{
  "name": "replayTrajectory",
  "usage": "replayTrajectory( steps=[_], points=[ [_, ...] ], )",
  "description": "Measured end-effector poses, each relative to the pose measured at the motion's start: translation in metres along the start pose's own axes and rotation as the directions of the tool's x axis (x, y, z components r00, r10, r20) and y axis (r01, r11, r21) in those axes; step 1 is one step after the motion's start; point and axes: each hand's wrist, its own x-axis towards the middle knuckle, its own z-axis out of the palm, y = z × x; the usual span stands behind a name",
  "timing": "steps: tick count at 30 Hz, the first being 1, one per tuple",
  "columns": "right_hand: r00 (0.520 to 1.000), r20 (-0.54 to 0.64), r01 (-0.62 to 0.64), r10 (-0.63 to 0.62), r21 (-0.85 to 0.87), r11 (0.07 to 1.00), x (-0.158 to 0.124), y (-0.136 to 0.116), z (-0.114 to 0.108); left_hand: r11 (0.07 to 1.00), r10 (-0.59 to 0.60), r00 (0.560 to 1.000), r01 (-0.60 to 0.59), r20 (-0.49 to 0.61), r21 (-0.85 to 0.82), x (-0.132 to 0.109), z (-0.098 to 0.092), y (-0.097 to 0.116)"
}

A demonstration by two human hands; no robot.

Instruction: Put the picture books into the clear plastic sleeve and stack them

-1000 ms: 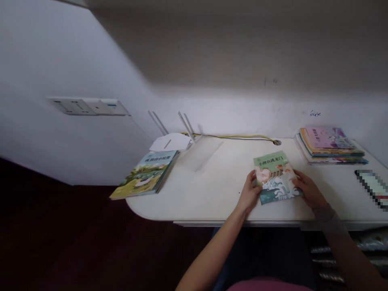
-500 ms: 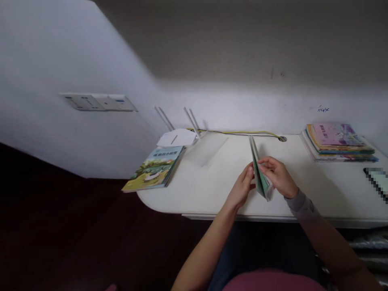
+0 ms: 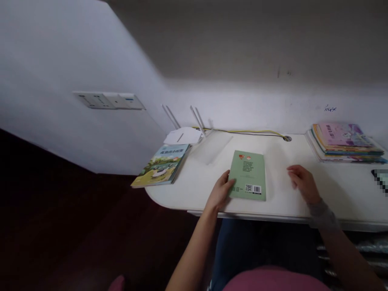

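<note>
A thin book with a green back cover (image 3: 248,171) is turned with its printed text and barcode facing up, over the front middle of the white desk (image 3: 188,192). My left hand (image 3: 222,190) grips its left edge, thumb on top and the other fingers partly hidden beneath. Off to the right of the book, my right hand (image 3: 303,182) is apart from it, fingers loosely bent and nothing in them.
On the left, picture books (image 3: 162,165) lie by a white router (image 3: 183,136) with upright antennas. A stack of books (image 3: 345,139) stands at the back right, near a blurred phone (image 3: 381,178). A yellow cable (image 3: 257,131) runs along the wall to a desk hole (image 3: 287,138).
The book was held upright and partly open between both hands; now it is closed with its back cover up. My right hand has let go and moved right.
</note>
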Motion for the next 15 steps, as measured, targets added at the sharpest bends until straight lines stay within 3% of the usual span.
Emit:
replayTrajectory(
  steps=[2,3,6,9,11,15],
  points=[
    [1.0,-0.007,0.018,-0.021,-0.317,0.948,-0.004,0.021,-0.035,0.969,0.09,0.992,-0.067,-0.085,0.239,0.003,-0.011,-0.009],
    [0.996,-0.016,0.067,-0.085,-0.479,0.875,-0.007,0.029,-0.046,0.934,0.129,0.985,-0.082,-0.114,0.348,0.004,-0.015,-0.012],
    [0.945,-0.028,0.182,-0.325,-0.782,0.596,-0.019,0.032,-0.047,0.83,0.224,0.966,-0.119,-0.132,0.544,0.005,-0.018,-0.018],
    [0.888,0.193,0.394,-0.417,-0.788,0.473,-0.03,0.011,0.003,0.748,0.301,0.947,-0.163,-0.11,0.643,0.007,-0.018,-0.02],
    [0.821,0.424,0.565,-0.382,-0.703,0.433,-0.033,-0.006,0.049,0.7,0.336,0.936,-0.171,-0.108,0.693,0.009,-0.019,-0.022],
    [0.724,0.631,0.689,-0.28,-0.635,0.35,-0.028,-0.03,0.122,0.666,0.38,0.916,-0.177,-0.126,0.725,0.009,-0.028,-0.027]
  ],
)
